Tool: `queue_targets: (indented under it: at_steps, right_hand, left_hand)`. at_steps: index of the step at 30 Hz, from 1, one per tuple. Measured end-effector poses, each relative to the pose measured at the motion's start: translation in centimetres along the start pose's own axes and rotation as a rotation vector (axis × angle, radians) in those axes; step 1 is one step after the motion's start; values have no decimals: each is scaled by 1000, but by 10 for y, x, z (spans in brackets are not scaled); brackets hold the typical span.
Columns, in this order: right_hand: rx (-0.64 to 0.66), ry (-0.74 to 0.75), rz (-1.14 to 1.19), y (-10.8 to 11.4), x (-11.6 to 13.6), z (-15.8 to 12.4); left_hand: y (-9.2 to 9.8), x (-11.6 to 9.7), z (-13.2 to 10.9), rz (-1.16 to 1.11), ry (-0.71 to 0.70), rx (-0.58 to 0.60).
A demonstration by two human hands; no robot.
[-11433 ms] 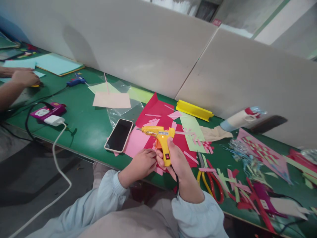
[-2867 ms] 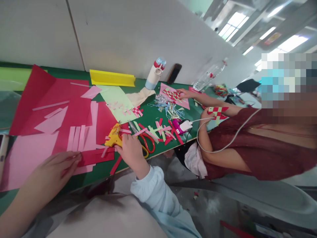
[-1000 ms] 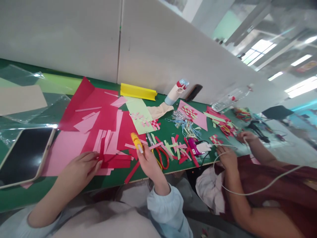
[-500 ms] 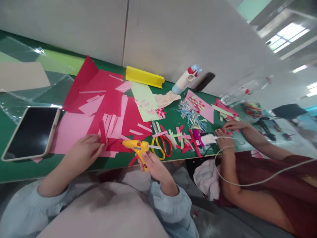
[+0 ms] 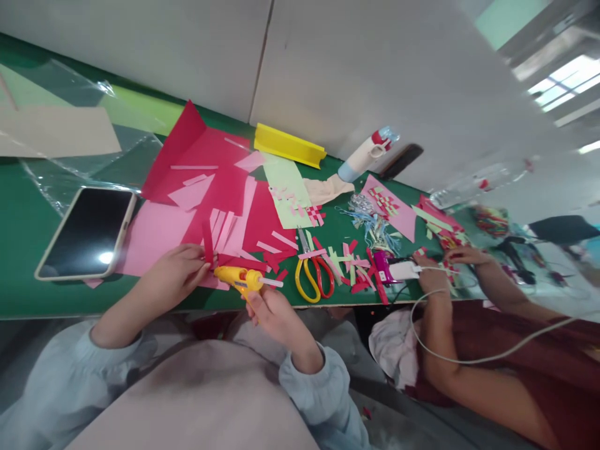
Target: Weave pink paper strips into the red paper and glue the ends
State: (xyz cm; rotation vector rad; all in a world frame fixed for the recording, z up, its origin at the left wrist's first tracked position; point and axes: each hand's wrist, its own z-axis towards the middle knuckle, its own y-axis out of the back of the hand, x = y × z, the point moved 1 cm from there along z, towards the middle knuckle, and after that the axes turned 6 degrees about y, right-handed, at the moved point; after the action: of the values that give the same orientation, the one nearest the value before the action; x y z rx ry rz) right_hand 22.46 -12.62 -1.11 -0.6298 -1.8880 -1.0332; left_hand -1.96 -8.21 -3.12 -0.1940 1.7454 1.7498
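My right hand (image 5: 272, 312) is closed around the handle of a yellow hot glue gun (image 5: 239, 279), a white glue stick jutting from its back end. The gun's nozzle points left, close to the fingers of my left hand (image 5: 175, 275). Those fingers pinch a red paper strip (image 5: 207, 242) that stands up from them. Behind the strip, several pink paper strips (image 5: 222, 228) lie on red paper (image 5: 210, 153). Right of the glue gun rest scissors (image 5: 315, 275) with one yellow and one red handle loop.
A phone (image 5: 87, 234) lies at the left, by clear plastic wrapping (image 5: 134, 165). Cut strips (image 5: 351, 265) are piled right of the scissors. A yellow folded piece (image 5: 288, 147) and a bottle (image 5: 368, 155) stand along the wall. A co-worker's hands (image 5: 434, 275) work at the right, beside a white cable.
The glue gun in my right hand has moved left, its nozzle now nearer the red strip in my left hand. The whole view has shifted slightly.
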Motion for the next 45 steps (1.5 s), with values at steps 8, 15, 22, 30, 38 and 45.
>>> queue_targets:
  at_steps: [8, 15, 22, 30, 38, 45]
  right_hand:
    - [-2, 48, -328, 3, 27, 1]
    - [-7, 62, -363, 2, 27, 1]
    - [-11, 60, -393, 1, 29, 0]
    - [-5, 85, -402, -3, 29, -3]
    - [-20, 40, -300, 1, 19, -3]
    - [-57, 42, -278, 6, 21, -5]
  left_hand:
    - [0, 0, 0, -36, -54, -17]
    - [-2, 1, -2, -51, -22, -2]
    - [-1, 4, -1, -57, -48, 27]
    - [-1, 3, -1, -33, -46, 31]
    - [2, 2, 0, 0, -61, 43]
    - [1, 3, -1, 0, -63, 23]
